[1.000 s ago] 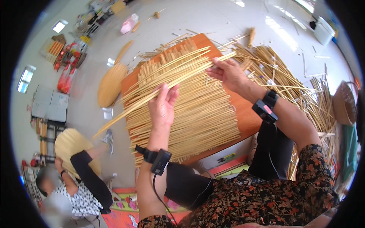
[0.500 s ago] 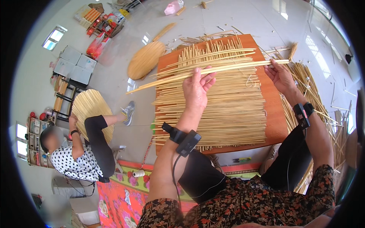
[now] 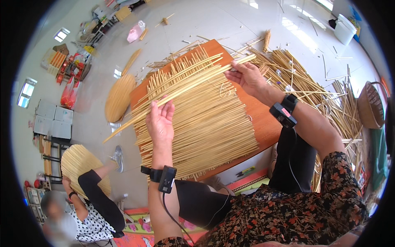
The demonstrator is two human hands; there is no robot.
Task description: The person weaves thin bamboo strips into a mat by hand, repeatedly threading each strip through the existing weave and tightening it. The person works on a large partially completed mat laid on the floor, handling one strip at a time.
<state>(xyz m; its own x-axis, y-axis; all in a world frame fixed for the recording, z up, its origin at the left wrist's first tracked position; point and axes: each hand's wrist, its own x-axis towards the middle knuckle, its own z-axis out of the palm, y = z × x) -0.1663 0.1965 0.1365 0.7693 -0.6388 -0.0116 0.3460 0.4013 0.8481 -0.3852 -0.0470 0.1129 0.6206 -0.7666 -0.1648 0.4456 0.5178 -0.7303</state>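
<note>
My left hand (image 3: pixel 160 122) pinches a few long pale plant stalks (image 3: pixel 196 85) between thumb and fingers, partway along them. My right hand (image 3: pixel 249 79) grips the same stalks close to their right end. They slant over a mat of side-by-side stalks (image 3: pixel 201 133), their left ends reaching past its edge. The mat lies on a reddish-brown board (image 3: pixel 266 125) in front of my knees. A loop of pale string (image 3: pixel 224 90) rests on its right part. Along the far side, many short stalk ends (image 3: pixel 175 68) run crosswise to the mat.
Loose stalks (image 3: pixel 304 78) are heaped on the floor at right, near a woven basket (image 3: pixel 371 105). A white bucket (image 3: pixel 345 29) stands far right. An oval stalk piece (image 3: pixel 120 98) lies left of the board. At lower left a seated co-worker holds a round stalk mat (image 3: pixel 84 164).
The view has turned to the right, so the board and mat appear further left and tilted. Both hands keep hold of the stalks, which slant more steeply in the picture.
</note>
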